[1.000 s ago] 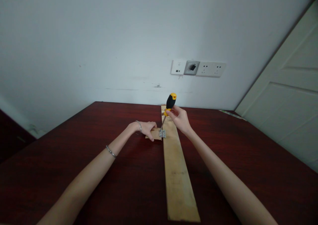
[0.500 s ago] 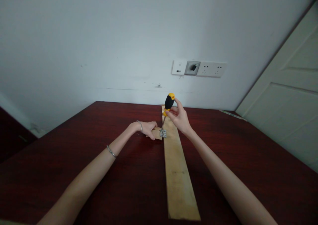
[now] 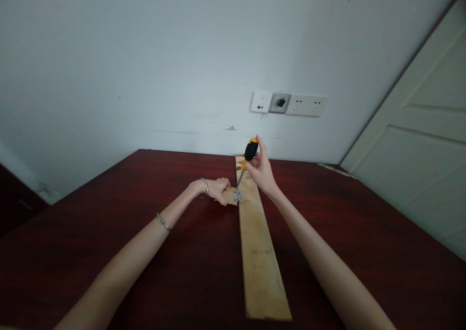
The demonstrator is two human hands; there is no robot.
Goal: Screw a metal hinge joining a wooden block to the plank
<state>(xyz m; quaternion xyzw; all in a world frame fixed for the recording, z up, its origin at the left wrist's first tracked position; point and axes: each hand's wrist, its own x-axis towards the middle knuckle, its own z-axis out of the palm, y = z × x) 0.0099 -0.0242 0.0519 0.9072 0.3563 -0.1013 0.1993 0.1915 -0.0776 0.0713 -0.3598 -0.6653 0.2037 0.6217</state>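
Note:
My right hand [image 3: 261,170] grips a black-and-yellow screwdriver [image 3: 251,150], with a finger up by the end of its handle. The tool is tilted, and its shaft runs down to a metal hinge [image 3: 238,196]. That hinge spans the seam between a long pale wooden board [image 3: 258,252] and a short wooden piece [image 3: 230,197] on its left. Fingers and thumb of my left hand [image 3: 218,189] are closed on the short piece, covering its left part. Whether a screw sits under the screwdriver tip is too small to tell.
The dark red tabletop [image 3: 174,272] reaches back to a white wall [image 3: 145,68]. Wall sockets [image 3: 306,105] are mounted above its far edge. At the right stands a pale panelled door [image 3: 429,136], and a thin strip [image 3: 337,170] lies at the back right.
The screwdriver leans further to the right, and my right index finger has risen to the handle's end. My left hand stays on the short piece. The view has shifted slightly.

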